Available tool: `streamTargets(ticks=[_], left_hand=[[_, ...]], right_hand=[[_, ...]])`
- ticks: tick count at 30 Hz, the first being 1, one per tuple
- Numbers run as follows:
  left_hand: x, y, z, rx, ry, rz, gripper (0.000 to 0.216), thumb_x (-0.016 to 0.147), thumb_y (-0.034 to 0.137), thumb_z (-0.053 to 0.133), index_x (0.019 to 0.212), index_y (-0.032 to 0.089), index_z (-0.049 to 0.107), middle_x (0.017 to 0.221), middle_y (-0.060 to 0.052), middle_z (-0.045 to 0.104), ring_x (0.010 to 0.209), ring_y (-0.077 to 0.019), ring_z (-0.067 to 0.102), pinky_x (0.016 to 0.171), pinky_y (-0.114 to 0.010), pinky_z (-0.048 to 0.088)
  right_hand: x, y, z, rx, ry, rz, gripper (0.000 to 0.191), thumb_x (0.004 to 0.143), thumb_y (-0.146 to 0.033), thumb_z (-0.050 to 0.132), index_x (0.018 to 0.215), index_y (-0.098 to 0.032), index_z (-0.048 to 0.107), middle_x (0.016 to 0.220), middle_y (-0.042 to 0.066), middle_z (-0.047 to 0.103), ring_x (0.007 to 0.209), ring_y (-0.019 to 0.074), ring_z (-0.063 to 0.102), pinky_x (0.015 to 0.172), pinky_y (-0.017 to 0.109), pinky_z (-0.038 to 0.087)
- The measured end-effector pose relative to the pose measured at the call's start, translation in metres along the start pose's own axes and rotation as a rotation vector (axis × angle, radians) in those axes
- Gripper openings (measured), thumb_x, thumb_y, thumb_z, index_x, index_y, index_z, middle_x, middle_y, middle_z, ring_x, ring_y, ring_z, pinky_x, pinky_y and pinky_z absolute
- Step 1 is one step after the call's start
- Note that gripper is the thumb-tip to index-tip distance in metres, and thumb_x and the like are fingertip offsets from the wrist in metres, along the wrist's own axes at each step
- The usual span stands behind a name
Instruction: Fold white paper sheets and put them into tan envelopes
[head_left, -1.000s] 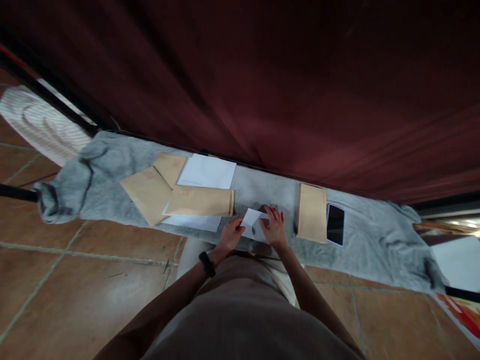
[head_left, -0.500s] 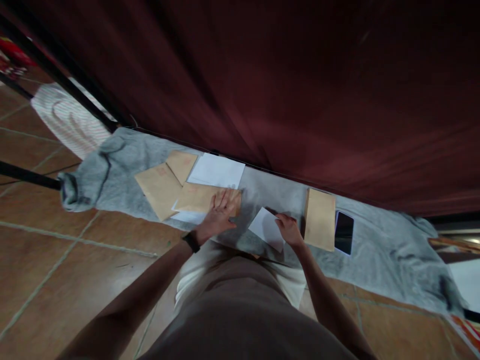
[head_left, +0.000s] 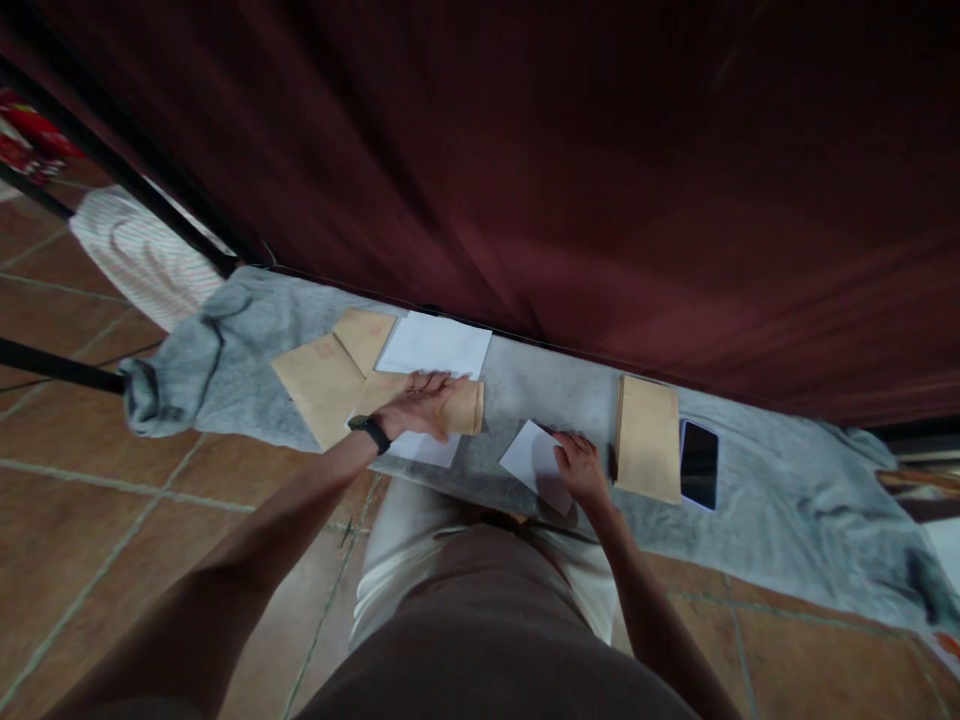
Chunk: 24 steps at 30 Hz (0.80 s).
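Head view, listed by size.

- Dark red curtain: across the whole upper half, hanging behind the work surface.
- Tiled floor: brown, with pale joints, along the lower left and lower right.
- Grey cloth: spread along a narrow surface from left to right, bunched at both ends.
- Striped fabric: upper left, beyond the left end of the grey cloth, crossed by a black bar.
- Loose brown envelopes: fanned on the left part of the grey cloth, overlapping each other.
- White sheet: flat, just behind the fanned envelopes, next to the curtain.
- Single brown envelope: lying lengthwise on the cloth, right of centre.
- Phone: dark screen up, just beside the single brown envelope on its right.
- Top brown envelope: lying across the fanned group over a second white sheet, largely covered by the left hand.
- Folded white paper: on the grey cloth at centre, between the top brown envelope and the single brown envelope, apart from both.
- Left hand: palm down on the top brown envelope, fingers stretched out and not closed.
- Right hand: fingers bent, grasping the right edge of the folded white paper.
- Black wristband: on the left wrist.
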<state>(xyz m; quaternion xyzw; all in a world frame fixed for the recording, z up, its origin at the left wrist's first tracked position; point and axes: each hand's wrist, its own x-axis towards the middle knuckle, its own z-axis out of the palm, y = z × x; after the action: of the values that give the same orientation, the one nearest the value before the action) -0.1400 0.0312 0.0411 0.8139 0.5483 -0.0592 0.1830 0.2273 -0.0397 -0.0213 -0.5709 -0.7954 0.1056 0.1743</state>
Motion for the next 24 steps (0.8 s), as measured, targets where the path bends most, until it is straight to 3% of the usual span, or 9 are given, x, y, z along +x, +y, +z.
streamTargets(ticks=[4,7,13,18,21,24], left_hand=[[-0.001,0.0,0.001,0.014,-0.004,0.012,0.129,0.055,0.049,0.087,0.163,0.029,0.018,0.162,-0.018,0.032,0.151,-0.0406,0.026,0.122,-0.06,0.009],[-0.002,-0.004,0.003,0.011,-0.03,0.02,0.13,0.055,0.049,0.087,0.163,0.026,0.018,0.167,-0.02,0.023,0.153,-0.042,0.02,0.122,-0.057,0.013],[-0.006,-0.002,-0.002,0.024,-0.02,0.002,0.127,0.058,0.048,0.087,0.163,0.029,0.017,0.168,-0.02,0.022,0.152,-0.0458,0.023,0.119,-0.06,0.02],[-0.016,0.011,-0.013,0.037,0.127,0.074,0.124,0.061,0.039,0.086,0.164,0.028,0.017,0.159,-0.017,0.037,0.146,-0.0417,0.034,0.122,-0.064,0.009],[-0.025,0.023,-0.018,0.014,0.204,0.142,0.123,0.063,0.038,0.085,0.164,0.023,0.015,0.149,-0.016,0.047,0.14,-0.0386,0.04,0.124,-0.062,0.005],[-0.031,0.041,-0.02,0.014,0.254,0.196,0.121,0.065,0.04,0.084,0.164,0.02,0.016,0.148,-0.018,0.046,0.14,-0.0395,0.04,0.124,-0.061,0.007]], right_hand=[[-0.001,-0.004,-0.001,-0.02,-0.003,0.016,0.036,0.102,-0.024,0.039,0.126,-0.019,0.066,0.115,0.011,0.072,0.11,0.0267,0.062,0.104,0.042,0.042],[0.0,-0.01,-0.003,-0.035,-0.009,0.019,0.038,0.102,-0.024,0.04,0.13,-0.019,0.065,0.116,0.011,0.071,0.112,0.0264,0.061,0.105,0.042,0.042],[-0.001,-0.024,-0.005,-0.025,0.043,0.044,0.038,0.1,-0.022,0.043,0.131,-0.021,0.065,0.134,0.011,0.065,0.126,0.027,0.055,0.115,0.049,0.034],[0.006,-0.046,-0.018,0.276,0.093,0.049,0.038,0.1,-0.025,0.043,0.13,-0.019,0.066,0.136,0.013,0.064,0.129,0.0251,0.057,0.112,0.044,0.045],[0.017,-0.068,-0.03,0.521,0.114,0.105,0.037,0.101,-0.029,0.043,0.128,-0.023,0.068,0.125,0.009,0.07,0.114,0.0218,0.066,0.101,0.036,0.053],[0.032,-0.089,-0.039,0.786,0.039,0.153,0.034,0.1,-0.035,0.047,0.122,-0.022,0.07,0.117,0.007,0.073,0.102,0.0196,0.071,0.091,0.032,0.057]])
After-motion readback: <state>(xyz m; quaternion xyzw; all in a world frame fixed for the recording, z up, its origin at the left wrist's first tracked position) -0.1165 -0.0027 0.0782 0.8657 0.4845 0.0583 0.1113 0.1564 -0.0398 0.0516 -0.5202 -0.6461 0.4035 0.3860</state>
